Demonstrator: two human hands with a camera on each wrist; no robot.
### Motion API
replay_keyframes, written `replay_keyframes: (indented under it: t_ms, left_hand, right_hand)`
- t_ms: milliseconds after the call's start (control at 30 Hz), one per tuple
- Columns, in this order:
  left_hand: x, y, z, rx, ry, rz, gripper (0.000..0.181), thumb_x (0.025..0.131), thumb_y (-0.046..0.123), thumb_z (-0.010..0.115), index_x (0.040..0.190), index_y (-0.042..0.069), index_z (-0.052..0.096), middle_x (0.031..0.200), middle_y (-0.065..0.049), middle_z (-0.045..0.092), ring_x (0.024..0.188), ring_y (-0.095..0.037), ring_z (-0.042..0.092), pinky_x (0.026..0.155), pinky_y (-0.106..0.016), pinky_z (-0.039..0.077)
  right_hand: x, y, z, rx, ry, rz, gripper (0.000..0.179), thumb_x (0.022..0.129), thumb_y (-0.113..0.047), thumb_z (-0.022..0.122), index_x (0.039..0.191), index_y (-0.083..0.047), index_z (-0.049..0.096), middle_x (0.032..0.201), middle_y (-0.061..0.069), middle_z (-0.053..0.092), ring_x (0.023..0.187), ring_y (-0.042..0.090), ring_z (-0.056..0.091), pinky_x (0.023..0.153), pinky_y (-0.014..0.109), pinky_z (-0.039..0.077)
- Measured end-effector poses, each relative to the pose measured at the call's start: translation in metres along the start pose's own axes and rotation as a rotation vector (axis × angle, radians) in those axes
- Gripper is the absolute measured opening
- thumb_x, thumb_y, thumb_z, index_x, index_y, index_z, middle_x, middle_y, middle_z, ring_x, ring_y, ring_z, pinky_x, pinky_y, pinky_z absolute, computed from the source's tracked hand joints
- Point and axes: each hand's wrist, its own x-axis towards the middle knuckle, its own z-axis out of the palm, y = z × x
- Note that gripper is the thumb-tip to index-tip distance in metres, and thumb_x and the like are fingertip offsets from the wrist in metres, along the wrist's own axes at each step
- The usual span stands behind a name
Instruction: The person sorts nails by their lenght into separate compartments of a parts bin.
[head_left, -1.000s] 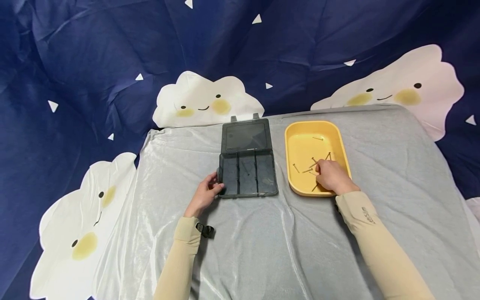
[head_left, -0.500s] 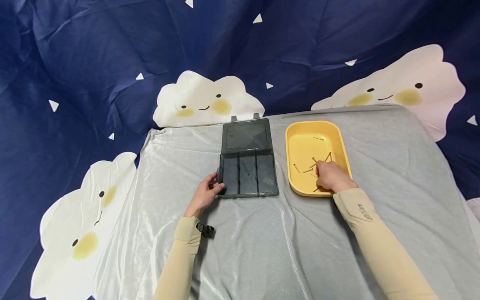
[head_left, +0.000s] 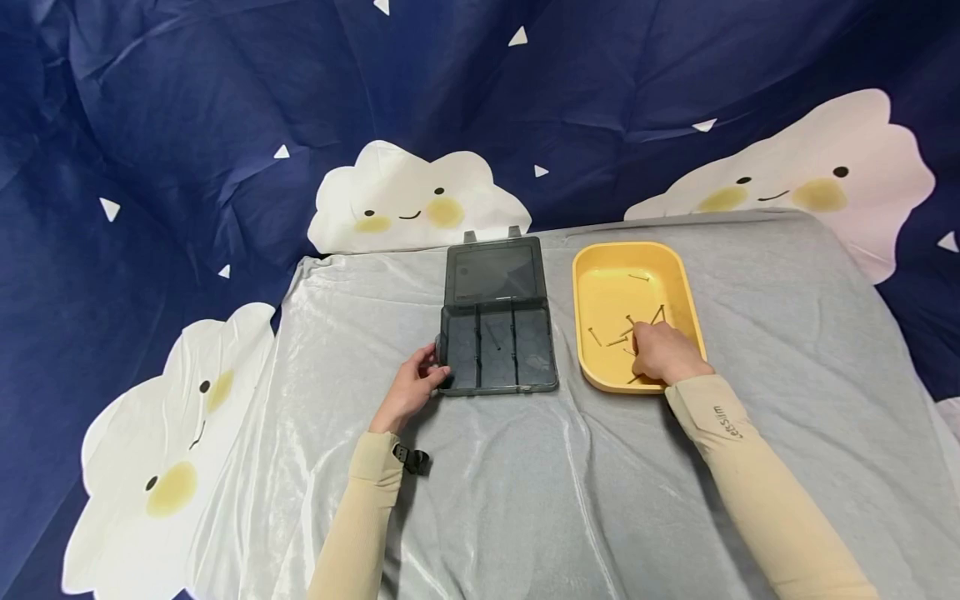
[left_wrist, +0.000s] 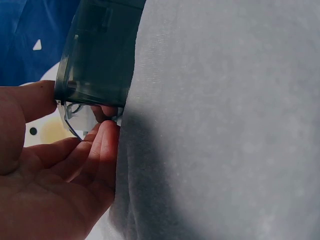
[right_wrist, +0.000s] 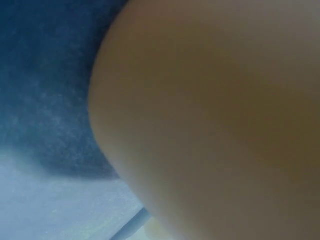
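A dark see-through organizer box [head_left: 497,388] lies with its lid folded back. In its middle compartment is a thin screw [head_left: 493,337]; something small and faint shows in the right compartment. My left hand [head_left: 411,385] holds the box's left side, thumb at the rim and fingers along the outer wall, as the left wrist view shows. My right hand [head_left: 666,353] reaches down into a yellow tray [head_left: 600,287] among several loose screws [head_left: 617,342]. Its fingertips are hidden, so whether they pinch a screw does not show. The tray wall fills the right wrist view, blurred.
A grey cloth [head_left: 495,483] covers the table and lies in folds. Behind it hangs a dark blue curtain [head_left: 585,83] with white clouds. The tray stands a short gap to the right of the box. One screw [head_left: 639,277] lies apart near the tray's far end.
My right forearm has shifted slightly, while the right hand stays at the same spot in the tray. The left hand and the box have not moved.
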Motion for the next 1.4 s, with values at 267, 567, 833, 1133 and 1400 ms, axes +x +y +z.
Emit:
replay_keyframes:
  t_ms: [267, 567, 833, 1133, 1400]
  left_hand:
    - [0.0003, -0.0002, -0.0007, -0.012, -0.005, -0.002, 0.059, 0.094, 0.012, 0.062, 0.147, 0.001, 0.036, 0.133, -0.021, 0.053, 0.106, -0.026, 0.057, 0.068, -0.020, 0.049]
    - [-0.0003, -0.0002, 0.0001, 0.002, 0.000, -0.003, 0.060, 0.094, 0.012, 0.062, 0.147, 0.001, 0.036, 0.132, -0.021, 0.054, 0.105, -0.025, 0.058, 0.068, -0.019, 0.049]
    - [-0.0022, 0.0020, 0.0006, 0.011, 0.008, 0.007, 0.061, 0.093, 0.012, 0.063, 0.147, 0.000, 0.037, 0.130, -0.023, 0.054, 0.107, -0.028, 0.057, 0.070, -0.019, 0.048]
    - [-0.0023, 0.0023, 0.0008, 0.000, 0.005, 0.020, 0.062, 0.093, 0.011, 0.063, 0.147, -0.002, 0.036, 0.130, -0.024, 0.054, 0.108, -0.029, 0.057, 0.070, -0.017, 0.047]
    - [-0.0022, 0.0012, 0.0014, -0.008, 0.006, 0.012, 0.061, 0.093, 0.011, 0.063, 0.147, 0.000, 0.037, 0.129, -0.023, 0.054, 0.104, -0.026, 0.058, 0.067, -0.018, 0.048]
  right_hand:
    - [-0.0002, 0.0006, 0.0008, -0.012, 0.025, -0.013, 0.020, 0.070, -0.005, 0.071, 0.084, -0.003, 0.057, 0.077, 0.014, 0.060, 0.070, 0.030, 0.056, 0.054, 0.037, 0.045]
    - [-0.0013, 0.0018, 0.0018, -0.037, 0.040, -0.023, 0.019, 0.071, -0.005, 0.071, 0.083, -0.005, 0.056, 0.075, 0.013, 0.059, 0.068, 0.029, 0.056, 0.052, 0.037, 0.043]
    - [-0.0009, 0.0028, 0.0019, -0.062, 0.075, -0.045, 0.017, 0.069, -0.005, 0.070, 0.079, -0.005, 0.057, 0.073, 0.012, 0.059, 0.068, 0.028, 0.056, 0.052, 0.037, 0.043]
    - [-0.0020, 0.0019, -0.0006, -0.078, 0.110, -0.065, 0.015, 0.067, -0.003, 0.068, 0.074, -0.007, 0.056, 0.071, 0.010, 0.057, 0.068, 0.026, 0.054, 0.050, 0.033, 0.040]
    - [-0.0027, 0.0028, -0.0011, -0.068, 0.151, -0.074, 0.013, 0.068, -0.003, 0.063, 0.074, -0.009, 0.054, 0.069, 0.007, 0.056, 0.066, 0.024, 0.052, 0.050, 0.031, 0.037]
